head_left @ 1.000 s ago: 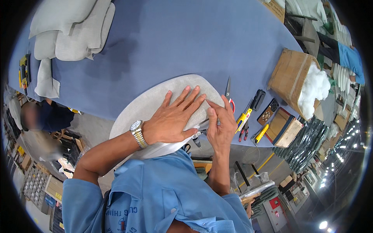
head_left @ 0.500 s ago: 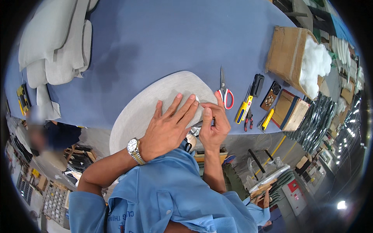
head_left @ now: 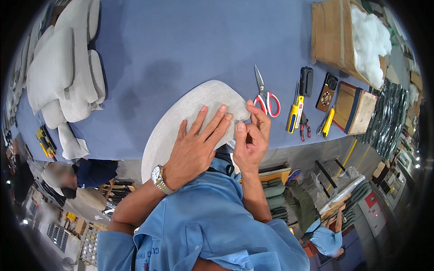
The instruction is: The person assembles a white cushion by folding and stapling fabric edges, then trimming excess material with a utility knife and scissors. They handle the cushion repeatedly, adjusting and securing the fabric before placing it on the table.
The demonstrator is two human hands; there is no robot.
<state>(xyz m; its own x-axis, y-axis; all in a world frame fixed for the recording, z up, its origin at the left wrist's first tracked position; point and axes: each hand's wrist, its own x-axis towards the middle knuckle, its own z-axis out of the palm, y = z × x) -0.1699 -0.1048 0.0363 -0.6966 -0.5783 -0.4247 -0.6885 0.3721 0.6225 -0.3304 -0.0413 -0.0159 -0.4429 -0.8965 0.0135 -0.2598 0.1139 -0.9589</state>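
Note:
A light grey fabric-covered pad point(head_left: 167, 140) with a rounded outline lies at the table's near edge, in front of me. My left hand point(head_left: 192, 151), a watch on its wrist, lies flat across the pad with the fingers spread. At the pad's right edge, my right hand point(head_left: 251, 144) is closed in a pinch, thumb against the bent fingers. What the pinch holds, if anything, is too small or hidden to make out. Just beyond the right hand lie red-and-white-handled scissors point(head_left: 266, 100), blades pointing away. A small metallic piece point(head_left: 231, 144) shows partly below the pad's edge, between my hands.
Right of the scissors lie a yellow cutter point(head_left: 294, 115), pliers point(head_left: 305, 125), a second yellow cutter point(head_left: 328, 122), a phone point(head_left: 326, 92) and a wooden block point(head_left: 357, 109). A cardboard box point(head_left: 332, 34) holds white stuffing point(head_left: 370, 43). Grey pads point(head_left: 52, 67) are piled left. Other people stand nearby.
The view has shifted, so the table items sit differently in it. My right hand's fingers have moved slightly at the pad's edge. A white spot beside my left fingertips no longer shows.

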